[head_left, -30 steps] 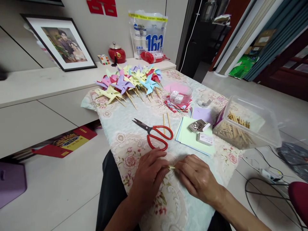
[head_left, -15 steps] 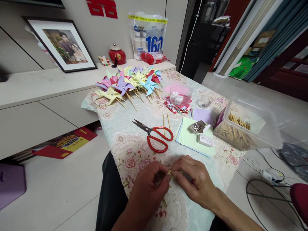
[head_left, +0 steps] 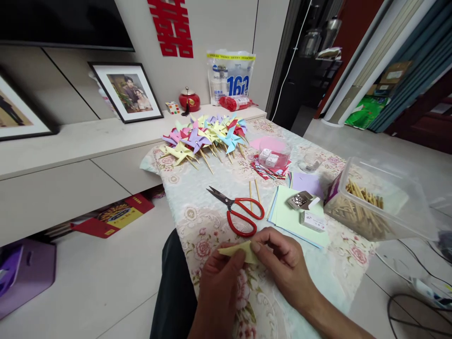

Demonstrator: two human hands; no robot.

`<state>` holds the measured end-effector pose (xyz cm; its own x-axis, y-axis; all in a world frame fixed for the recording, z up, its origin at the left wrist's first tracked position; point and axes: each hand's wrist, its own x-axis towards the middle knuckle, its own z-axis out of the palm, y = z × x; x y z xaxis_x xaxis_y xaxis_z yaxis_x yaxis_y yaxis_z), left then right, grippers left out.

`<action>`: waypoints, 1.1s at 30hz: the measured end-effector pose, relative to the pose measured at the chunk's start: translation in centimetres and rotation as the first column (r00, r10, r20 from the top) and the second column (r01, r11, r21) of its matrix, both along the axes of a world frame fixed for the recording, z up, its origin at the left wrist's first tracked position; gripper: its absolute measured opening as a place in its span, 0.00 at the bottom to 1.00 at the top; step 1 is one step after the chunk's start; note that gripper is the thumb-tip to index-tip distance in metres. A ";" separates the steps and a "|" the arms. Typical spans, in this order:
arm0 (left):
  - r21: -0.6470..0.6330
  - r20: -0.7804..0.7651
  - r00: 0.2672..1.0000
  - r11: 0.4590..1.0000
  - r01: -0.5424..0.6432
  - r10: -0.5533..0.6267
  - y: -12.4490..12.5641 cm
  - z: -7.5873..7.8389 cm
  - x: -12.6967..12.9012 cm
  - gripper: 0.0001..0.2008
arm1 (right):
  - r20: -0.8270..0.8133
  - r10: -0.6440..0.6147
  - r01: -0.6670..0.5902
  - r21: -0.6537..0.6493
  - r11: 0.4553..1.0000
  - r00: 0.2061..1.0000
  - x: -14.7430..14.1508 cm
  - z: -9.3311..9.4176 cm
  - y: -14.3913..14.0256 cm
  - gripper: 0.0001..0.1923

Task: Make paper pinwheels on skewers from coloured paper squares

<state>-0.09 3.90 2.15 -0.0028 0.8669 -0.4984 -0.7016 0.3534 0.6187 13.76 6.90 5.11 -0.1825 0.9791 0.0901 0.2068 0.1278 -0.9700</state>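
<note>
A pale yellow piece of folded paper (head_left: pixel 233 249) is pinched between both hands near the table's front edge. My left hand (head_left: pixel 224 268) grips its left part with the thumb on top. My right hand (head_left: pixel 282 259) pinches the paper's right end between thumb and fingers. Just beyond lie red-handled scissors (head_left: pixel 235 209), blades open and pointing away to the left. Two short wooden sticks (head_left: pixel 257 190) rest by the handles. To the right, a stack of coloured paper (head_left: pixel 282 212) bears an open box of metal pins (head_left: pixel 300 200) and a closed small white box (head_left: pixel 313 221).
Finished paper pinwheels (head_left: pixel 196 140) are heaped at the table's far left. A clear plastic bin (head_left: pixel 370 221) of wooden sticks stands at the right edge. Behind the stack are a round clear container (head_left: pixel 278 153) and paper scraps (head_left: pixel 266 170). A white cabinet (head_left: pixel 84 150) runs along the left.
The yellow paper, mostly hidden between the fingers before, now shows as a wider folded piece. My hands have moved slightly apart. The camera view has shifted up and left.
</note>
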 end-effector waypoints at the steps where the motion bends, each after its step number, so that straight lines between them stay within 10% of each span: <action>1: -0.005 0.009 1.000 1.000 -0.027 0.027 0.3 0.3 -0.1 0.14 | 0.026 0.031 -0.032 0.016 0.999 0.999 0.1 0.1 0.6 0.13; 5: 0.039 0.110 0.989 0.994 -0.100 0.095 2.2 1.4 -1.1 0.12 | 0.382 -0.001 -0.079 0.194 0.978 0.924 0.1 -0.7 3.4 0.09; 9: 0.120 0.306 0.946 0.981 -0.152 0.109 4.3 2.7 -1.2 0.07 | 0.763 -0.067 -0.233 0.278 0.932 0.643 -1.3 -2.5 5.4 0.07; 18: 0.226 0.476 0.877 0.954 -0.198 0.069 10.1 4.7 -0.3 0.05 | 0.938 -0.025 -0.261 0.122 0.958 0.345 -3.1 -1.5 6.6 0.13; 27: 0.301 0.534 0.840 0.907 -0.293 0.095 10.7 1.7 -1.1 0.06 | 0.866 0.043 -0.133 0.028 0.991 0.498 -1.7 0.0 3.1 0.17; 33: 0.281 0.518 0.849 0.916 -0.287 0.108 10.9 0.7 -0.7 0.12 | 0.663 0.046 -0.022 -0.045 0.999 0.748 2.9 -0.1 0.6 0.14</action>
